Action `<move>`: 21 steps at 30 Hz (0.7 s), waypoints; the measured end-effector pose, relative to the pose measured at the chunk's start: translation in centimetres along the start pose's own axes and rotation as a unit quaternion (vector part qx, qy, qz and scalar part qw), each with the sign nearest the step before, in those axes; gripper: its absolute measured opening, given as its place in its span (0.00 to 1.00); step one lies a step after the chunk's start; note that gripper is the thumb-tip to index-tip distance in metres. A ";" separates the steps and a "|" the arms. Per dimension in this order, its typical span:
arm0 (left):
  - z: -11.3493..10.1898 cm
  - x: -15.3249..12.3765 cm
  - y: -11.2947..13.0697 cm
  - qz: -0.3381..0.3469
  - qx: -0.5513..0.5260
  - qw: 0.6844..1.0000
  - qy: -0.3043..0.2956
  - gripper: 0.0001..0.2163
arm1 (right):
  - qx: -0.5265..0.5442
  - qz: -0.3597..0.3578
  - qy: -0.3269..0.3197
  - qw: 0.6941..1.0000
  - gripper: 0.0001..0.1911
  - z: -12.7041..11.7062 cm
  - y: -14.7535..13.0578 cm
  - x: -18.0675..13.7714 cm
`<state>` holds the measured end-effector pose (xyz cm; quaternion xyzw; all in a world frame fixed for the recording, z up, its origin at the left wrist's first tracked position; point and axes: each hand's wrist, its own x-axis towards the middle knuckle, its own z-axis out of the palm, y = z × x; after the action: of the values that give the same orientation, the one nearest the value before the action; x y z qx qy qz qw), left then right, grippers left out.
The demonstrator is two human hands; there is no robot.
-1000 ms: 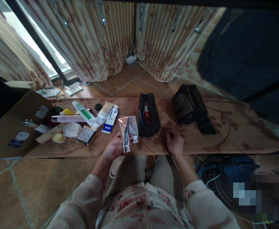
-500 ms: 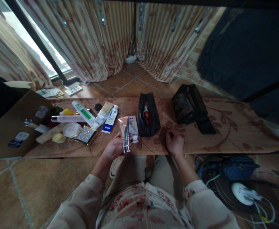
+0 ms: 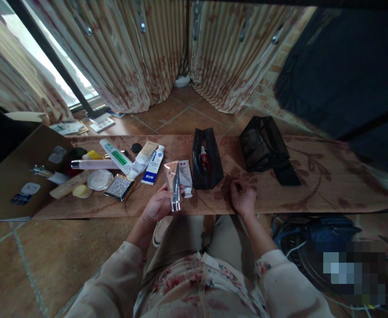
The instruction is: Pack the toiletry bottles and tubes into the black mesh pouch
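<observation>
My left hand (image 3: 159, 203) is closed around a shiny rose-gold squeeze tube (image 3: 172, 183) with a silver cap, held cap toward me. Just behind it lies a pale pink-grey tube (image 3: 185, 176), partly covered by my fingers and the held tube. A black pouch (image 3: 217, 172) stands unzipped to the right, with a red item (image 3: 203, 157) inside. My right hand (image 3: 243, 197) rests curled on the cloth near the front edge, right of the pouch; what its fingers hold, if anything, is hidden. To the left is a blue and white tube (image 3: 153, 165).
At left lie a glittery compact (image 3: 119, 187), a green and white tube (image 3: 116, 155), a round clear jar (image 3: 100, 180) and several other cosmetics. A cardboard box (image 3: 24, 172) stands at the left end. Another black case (image 3: 255, 145) sits to the right with its flap out.
</observation>
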<state>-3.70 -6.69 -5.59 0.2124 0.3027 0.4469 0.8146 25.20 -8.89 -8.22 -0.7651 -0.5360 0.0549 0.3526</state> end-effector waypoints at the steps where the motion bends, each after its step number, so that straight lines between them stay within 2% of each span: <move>1: 0.0 0.0 0.0 0.000 -0.001 1.000 0.000 0.17 | -0.002 0.001 0.000 1.000 0.13 0.0 0.0 0.0; 6: 0.1 -0.1 -0.1 0.004 -0.009 1.000 0.007 0.13 | -0.005 0.004 -0.003 1.000 0.13 0.1 0.2 0.0; 10: 0.3 -0.1 0.0 -0.012 -0.015 0.999 0.035 0.10 | -0.002 0.007 -0.009 1.000 0.14 0.2 0.3 0.0; 21: 0.7 -0.2 0.3 -0.046 -0.064 0.995 0.065 0.17 | -0.006 -0.003 -0.001 1.000 0.14 0.0 0.1 0.0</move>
<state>-3.51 -6.70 -4.85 0.1159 0.3353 0.4403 0.8248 25.27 -8.94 -8.33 -0.7656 -0.5391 0.0511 0.3473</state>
